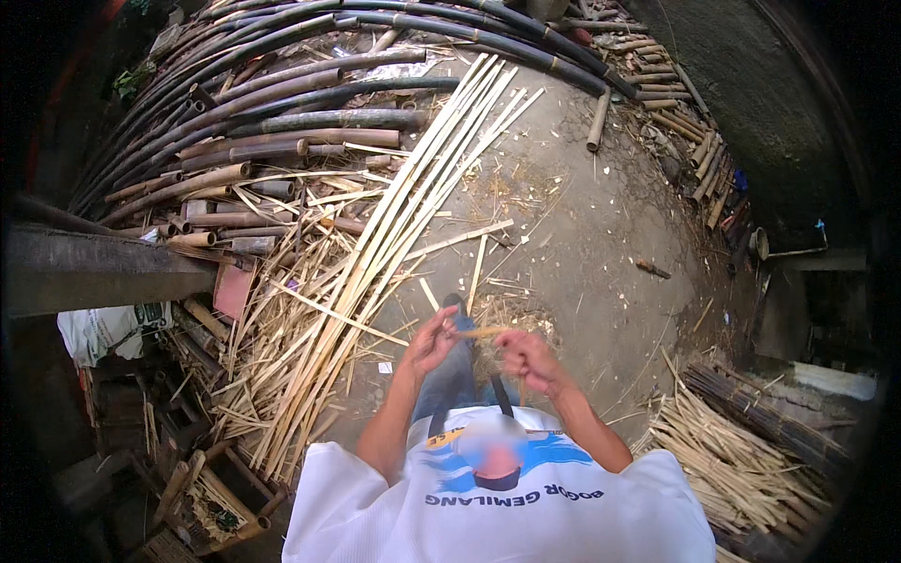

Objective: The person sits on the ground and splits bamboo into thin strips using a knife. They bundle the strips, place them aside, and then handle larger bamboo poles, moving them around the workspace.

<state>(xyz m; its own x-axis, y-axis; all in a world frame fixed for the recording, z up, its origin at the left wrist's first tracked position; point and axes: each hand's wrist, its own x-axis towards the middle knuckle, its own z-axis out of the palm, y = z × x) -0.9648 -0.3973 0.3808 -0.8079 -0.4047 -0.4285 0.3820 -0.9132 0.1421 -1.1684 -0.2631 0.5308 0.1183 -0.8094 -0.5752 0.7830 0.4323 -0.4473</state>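
Observation:
My left hand [432, 342] and my right hand [526, 357] are raised in front of my chest, close together. Between them they hold a short, thin bamboo sliver [481, 331], one end pinched in each hand. Under the hands are my blue-trousered leg [450, 380] and a heap of pale shavings [516, 314] on the dirt ground. A long bundle of split bamboo strips [404, 216] lies slanted on the ground just left of my left hand.
Dark whole bamboo poles [282, 103] are stacked across the back left. A grey beam [103, 267], a white sack [103, 328] and wooden clutter stand at the left. Cut strips [723, 460] and a dark stick bundle [770, 413] lie at the right.

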